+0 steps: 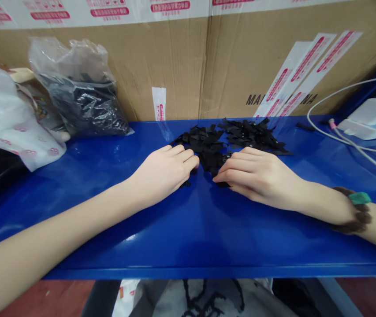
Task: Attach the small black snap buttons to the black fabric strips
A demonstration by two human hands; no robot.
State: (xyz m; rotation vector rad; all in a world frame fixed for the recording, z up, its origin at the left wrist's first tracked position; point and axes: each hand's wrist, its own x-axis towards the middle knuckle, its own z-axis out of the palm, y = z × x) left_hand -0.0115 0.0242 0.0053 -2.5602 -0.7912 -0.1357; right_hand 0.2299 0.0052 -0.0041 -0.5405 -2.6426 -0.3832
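Loose black fabric strips lie in two heaps on the blue table, a left heap and a right heap. At the near left side of the strips is my left hand, its fingers curled under and closed. Bits of black show beneath it, but whatever its fingertips pinch is hidden. My right hand rests opposite, palm down, fingers bent together over a black fabric strip at the near edge of the left heap. Small pale marks show on some strips. A brown band with a green piece circles my right wrist.
A large cardboard box stands along the table's back. At left are a clear bag of black pieces and a white printed bag. White cables and a white device lie at right. The blue table's front edge is near me.
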